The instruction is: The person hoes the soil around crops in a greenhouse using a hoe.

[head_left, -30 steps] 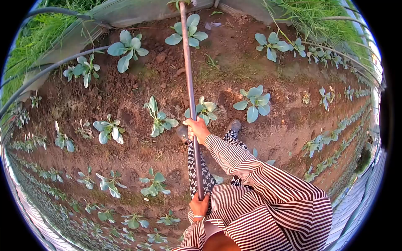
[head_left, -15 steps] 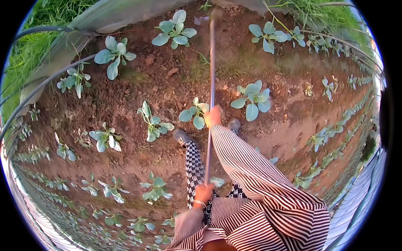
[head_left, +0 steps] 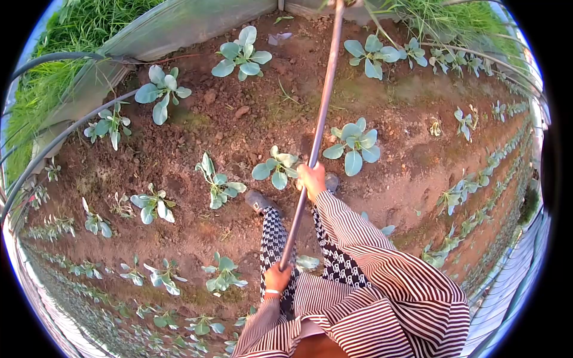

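A long wooden pole (head_left: 324,110) slants from my lap up to the top edge of the view, where its far end is cut off. My right hand (head_left: 311,178) is closed around its middle, with the arm in a striped sleeve. Lower down, my left hand (head_left: 277,279) grips the near end, a white band at its wrist. Just left of my right hand grows a leafy plant (head_left: 276,167), and a larger leafy plant (head_left: 354,145) stands to the right of the pole.
Rows of leafy plants (head_left: 222,274) grow in brown soil (head_left: 197,143). My shoe (head_left: 258,201) is beside one plant. A grey sheet barrier (head_left: 185,27) borders tall grass (head_left: 95,21) at the back. Bent hoops (head_left: 68,132) stand at the left.
The pole's far end has swung to the right and now tilts that way. Both hands have kept their hold, and my right hand has shifted right with the pole.
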The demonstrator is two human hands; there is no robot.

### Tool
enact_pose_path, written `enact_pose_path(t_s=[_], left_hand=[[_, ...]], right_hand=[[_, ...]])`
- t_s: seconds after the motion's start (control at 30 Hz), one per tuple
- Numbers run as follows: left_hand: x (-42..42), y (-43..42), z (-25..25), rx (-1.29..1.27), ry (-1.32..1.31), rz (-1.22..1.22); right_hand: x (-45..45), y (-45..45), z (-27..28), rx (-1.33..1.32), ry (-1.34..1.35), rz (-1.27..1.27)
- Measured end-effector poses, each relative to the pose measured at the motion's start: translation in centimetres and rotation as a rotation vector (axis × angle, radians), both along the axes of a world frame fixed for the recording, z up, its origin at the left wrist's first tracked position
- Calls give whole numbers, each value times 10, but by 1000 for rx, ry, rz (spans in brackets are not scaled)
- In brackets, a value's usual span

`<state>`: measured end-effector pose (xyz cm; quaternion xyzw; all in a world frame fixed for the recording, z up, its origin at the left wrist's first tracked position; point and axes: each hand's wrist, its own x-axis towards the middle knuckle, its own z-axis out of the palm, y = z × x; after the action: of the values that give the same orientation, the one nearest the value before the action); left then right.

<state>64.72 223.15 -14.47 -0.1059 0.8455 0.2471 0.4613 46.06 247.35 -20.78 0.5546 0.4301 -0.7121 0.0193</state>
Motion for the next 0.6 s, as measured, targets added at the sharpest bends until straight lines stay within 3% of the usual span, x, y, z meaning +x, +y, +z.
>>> enact_pose_path(t_s=[0.1, 0.17, 0.2, 0.23, 0.27, 0.3, 0.37, 0.43, 0.5, 0.53, 0.6], left_hand=[[-58, -6, -35, 12, 84, 56], [-70, -13, -56, -42, 176, 59], [-70, -13, -44, -37, 154, 29], [-56, -11, -25, -76, -67, 18], [-1, -20, -27, -101, -84, 115], [-5, -11, 11, -72, -101, 206], [33, -14, 32, -79, -85, 191], [64, -20, 40, -64, -204, 82], [64, -17, 49, -90, -137, 23], [51, -10, 58, -25, -146, 156], [33, -7, 52, -66, -83, 104]], right_hand=[[-52, 2, -30, 188, 75, -36], [-77, -4, -71, 305, -87, 91], [-69, -19, -83, 348, -188, 174], [-62, -33, -93, 386, -289, 258], [-44, -42, -100, 347, -312, 304], [-21, -48, -95, 214, -271, 294], [23, -58, -79, -34, -179, 220], [56, -66, -69, -30, -189, 192], [59, -62, -45, -126, -66, 127], [52, -61, -46, -115, -89, 117], [39, -53, -43, -121, -39, 66]])
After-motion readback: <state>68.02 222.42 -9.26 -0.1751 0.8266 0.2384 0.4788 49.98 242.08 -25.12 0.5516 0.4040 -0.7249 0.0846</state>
